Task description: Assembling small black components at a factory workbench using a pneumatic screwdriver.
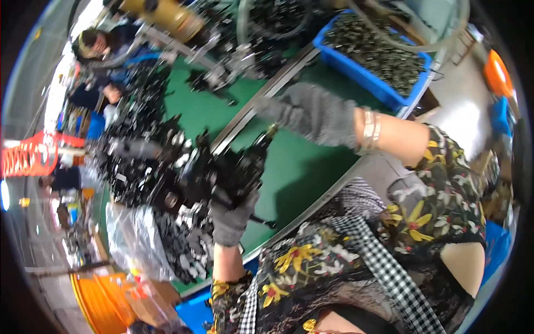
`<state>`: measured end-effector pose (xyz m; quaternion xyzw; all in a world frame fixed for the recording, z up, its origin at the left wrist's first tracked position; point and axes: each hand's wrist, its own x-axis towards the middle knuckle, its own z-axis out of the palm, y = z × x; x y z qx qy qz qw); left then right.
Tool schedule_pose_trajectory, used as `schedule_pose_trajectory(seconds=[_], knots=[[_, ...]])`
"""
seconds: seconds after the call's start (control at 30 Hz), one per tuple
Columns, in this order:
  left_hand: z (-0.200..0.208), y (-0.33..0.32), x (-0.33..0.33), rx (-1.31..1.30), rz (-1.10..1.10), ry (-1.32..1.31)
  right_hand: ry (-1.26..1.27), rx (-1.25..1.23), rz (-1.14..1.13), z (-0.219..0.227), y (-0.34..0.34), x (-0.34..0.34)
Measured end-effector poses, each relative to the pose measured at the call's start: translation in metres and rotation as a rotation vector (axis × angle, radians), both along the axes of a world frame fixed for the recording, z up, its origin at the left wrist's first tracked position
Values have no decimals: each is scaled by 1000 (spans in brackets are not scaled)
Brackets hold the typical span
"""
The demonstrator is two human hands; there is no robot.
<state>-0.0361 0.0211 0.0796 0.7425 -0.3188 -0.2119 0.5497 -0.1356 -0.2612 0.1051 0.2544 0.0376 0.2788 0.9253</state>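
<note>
Both my hands wear grey knit gloves. My left hand (231, 214) is closed around a tangled bunch of black parts (222, 172), held just above the green work surface (300, 167). My right hand (311, 114), with bracelets on its wrist, reaches out over the metal rail (261, 100) that crosses the green surface. A small brass-coloured piece (271, 131) shows just under its fingers. Motion blur hides whether those fingers grip it.
A heap of black parts (139, 161) lies to the left, and a clear plastic bag (139, 239) holds more of them. A blue bin (378, 58) of dark parts stands at the top right. Other people (94, 44) work at the far left. An orange container (103, 300) sits at the lower left.
</note>
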Motion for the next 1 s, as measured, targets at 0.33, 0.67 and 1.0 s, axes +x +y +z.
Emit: schedule_pose_trajectory(seconds=[0.33,0.67,1.0], knots=[[0,-8,3,-32,-105,128,284,3840,75,52,17,-29],[1,-22,-6,58,-148,225,196,2558,-461,28,-142,-49],[6,-21,-12,89,-188,262,201,2520,-716,4,-164,-23]])
